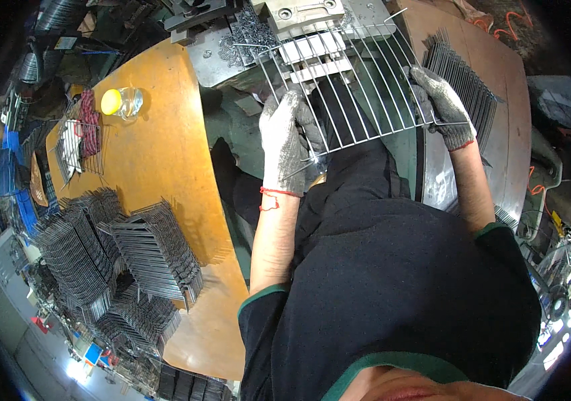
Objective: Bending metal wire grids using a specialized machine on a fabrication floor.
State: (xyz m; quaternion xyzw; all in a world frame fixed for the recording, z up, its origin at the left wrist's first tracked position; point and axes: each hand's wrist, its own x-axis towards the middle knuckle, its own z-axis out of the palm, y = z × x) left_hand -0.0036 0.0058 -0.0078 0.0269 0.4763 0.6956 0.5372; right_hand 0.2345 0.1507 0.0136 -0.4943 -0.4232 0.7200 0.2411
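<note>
Bare steel rods welded into a flat wire grid rack [352, 83], probably light, stiff and slick, lie at the far press die [305, 17], the gloved left hand [287, 137] closed on its near-left edge and the gloved right hand [440, 103] on its right rim.

A metal workshop: stacked wire racks [145, 257], steel press [302, 17], scattered washers [242, 37].
</note>
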